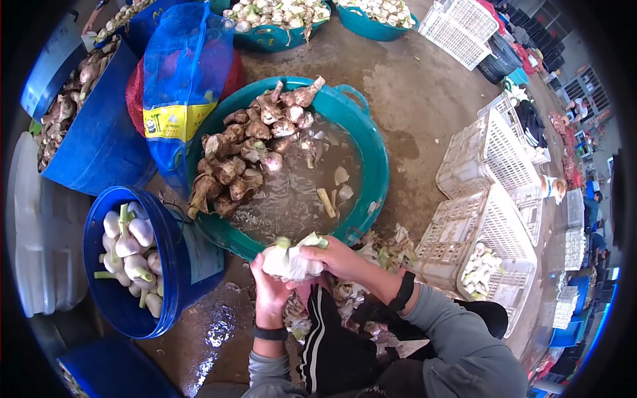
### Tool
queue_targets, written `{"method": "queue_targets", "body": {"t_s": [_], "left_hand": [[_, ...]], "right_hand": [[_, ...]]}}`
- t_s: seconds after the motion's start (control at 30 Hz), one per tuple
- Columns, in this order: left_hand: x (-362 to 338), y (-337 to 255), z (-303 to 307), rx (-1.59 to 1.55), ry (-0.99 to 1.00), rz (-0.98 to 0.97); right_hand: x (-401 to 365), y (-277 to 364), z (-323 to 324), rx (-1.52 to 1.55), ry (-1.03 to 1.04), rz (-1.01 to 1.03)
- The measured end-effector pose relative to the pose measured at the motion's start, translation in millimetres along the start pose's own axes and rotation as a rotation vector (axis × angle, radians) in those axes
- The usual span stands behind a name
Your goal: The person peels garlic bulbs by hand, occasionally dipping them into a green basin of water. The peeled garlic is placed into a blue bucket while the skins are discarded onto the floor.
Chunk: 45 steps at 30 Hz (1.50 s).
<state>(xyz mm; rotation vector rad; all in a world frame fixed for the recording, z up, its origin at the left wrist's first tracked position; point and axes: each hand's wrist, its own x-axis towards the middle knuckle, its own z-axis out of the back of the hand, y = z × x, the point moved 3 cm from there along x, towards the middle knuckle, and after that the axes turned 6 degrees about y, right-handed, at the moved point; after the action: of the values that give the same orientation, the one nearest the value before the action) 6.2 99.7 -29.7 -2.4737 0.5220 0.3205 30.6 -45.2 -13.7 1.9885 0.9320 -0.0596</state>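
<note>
A white garlic bulb [282,262] with a cut green stem sits between my two hands, at the near rim of a green tub [373,149]. My left hand [269,288] is closed around its left side and underneath. My right hand [336,257] grips the right side, where loose white skin [310,247] hangs from the bulb. In the tub, muddy garlic bulbs [229,169] are heaped at the left, above murky water with bits of skin and a cut stalk [326,203]. Cleaned bulbs [126,245] fill part of a blue bucket [174,265] on my left.
Peelings [391,252] litter the wet floor around my legs. White plastic crates [438,249] stand on the right, one containing peeled garlic [482,270]. A blue mesh bag [179,73] leans at the tub's far left, beside a blue barrel [106,142] of unwashed garlic. Full basins [279,36] stand beyond.
</note>
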Motion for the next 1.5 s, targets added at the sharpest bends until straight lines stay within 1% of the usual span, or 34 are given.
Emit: {"method": "queue_targets", "body": {"t_s": [0.03,0.07,0.1,0.13,0.17,0.2,0.23,0.27,0.3,0.33,0.37,0.43,0.47,0.5,0.57,0.6,0.63,0.7,0.73,0.77,0.83,0.9,0.93,1.03,1.07,1.13,1.17,1.23,1.27,1.33,1.37,1.43,1.47,1.5], "left_hand": [[3,6,-1,-0.228,0.026,0.137],[6,7,1,-0.188,-0.035,0.171],[12,11,17,-0.022,-0.014,0.179],[12,11,15,0.152,-0.045,0.091],[11,13,12,0.324,-0.077,0.004],[6,11,11,0.528,-0.069,-0.087],[-1,8,6,0.742,0.012,-0.136],[-3,13,4,0.792,-0.014,-0.163],[-2,18,-1,0.843,-0.038,-0.195],[1,19,-7,0.815,-0.056,-0.230],[2,19,-8,0.699,-0.119,-0.161],[17,31,4,0.322,-0.278,-0.162],[19,31,3,0.275,-0.310,-0.282],[19,31,2,0.273,-0.307,-0.280],[15,27,-2,0.438,-0.251,-0.303],[16,23,-6,0.419,-0.185,-0.362],[12,20,-9,0.418,-0.187,-0.363],[5,12,-16,0.444,-0.121,-0.347],[5,10,-13,0.455,-0.047,-0.335],[4,3,-15,0.455,-0.047,-0.335],[5,-6,-20,0.220,-0.098,-0.122],[14,11,1,-0.287,-0.167,-0.047],[16,20,11,-0.386,-0.180,-0.047],[22,28,20,-0.661,-0.111,-0.085],[21,24,17,-0.660,-0.106,-0.104],[15,14,7,-0.654,-0.090,-0.123],[13,10,2,-0.615,-0.094,-0.126],[15,0,-5,-0.566,-0.075,-0.142],[13,0,-6,-0.519,-0.060,-0.139],[6,2,-15,-0.407,-0.082,-0.122],[4,1,-19,-0.399,-0.076,-0.115],[-1,-5,-25,-0.314,-0.110,-0.104],[-7,-18,-38,-0.213,-0.212,-0.157],[-15,-33,-40,-0.012,-0.302,-0.357]], "right_hand": [[-1,-2,1,0.006,0.001,-0.002],[-1,-3,3,-0.072,-0.065,0.066],[-1,-7,4,-0.145,-0.129,0.129],[0,-2,1,-0.284,-0.200,0.250],[-4,0,-2,-0.224,-0.269,0.280],[-1,2,-2,-0.389,-0.340,0.372],[0,2,-3,-0.554,-0.409,0.465],[0,-2,-4,-0.545,-0.400,0.449],[-2,0,-9,-0.787,-0.370,0.565],[-3,0,-16,-1.031,-0.333,0.687],[-4,-1,-20,-1.026,-0.323,0.682],[-9,-2,-32,-1.074,-0.279,0.731],[-10,-1,-35,-1.088,-0.314,0.723],[-12,2,-34,-1.091,-0.318,0.722],[-11,-2,-20,-0.483,-0.324,0.375],[-7,-7,-6,-0.333,-0.393,0.309],[-2,-6,5,-0.099,-0.456,0.332],[4,13,2,0.267,-0.302,0.330],[6,19,4,0.266,-0.300,0.330],[7,21,5,0.330,-0.258,0.272],[8,27,6,0.393,-0.212,0.213],[7,39,-5,0.494,0.044,0.204],[-1,48,-13,0.526,0.117,0.198],[-54,89,-31,0.391,0.324,0.275],[-66,82,-25,0.395,0.330,0.267],[-79,50,10,-0.451,-0.178,-0.028],[-70,28,27,-1.220,0.039,-0.284],[-68,5,37,-2.081,0.260,-0.266],[-58,15,20,-2.089,0.255,-0.264],[-38,62,-37,-1.346,-0.246,0.561],[-31,65,-32,-1.341,-0.258,0.565],[-14,61,-25,-1.445,-0.047,0.606],[-17,68,-18,-1.435,-0.186,0.698],[-24,84,-9,-1.321,-0.311,0.679]]}}
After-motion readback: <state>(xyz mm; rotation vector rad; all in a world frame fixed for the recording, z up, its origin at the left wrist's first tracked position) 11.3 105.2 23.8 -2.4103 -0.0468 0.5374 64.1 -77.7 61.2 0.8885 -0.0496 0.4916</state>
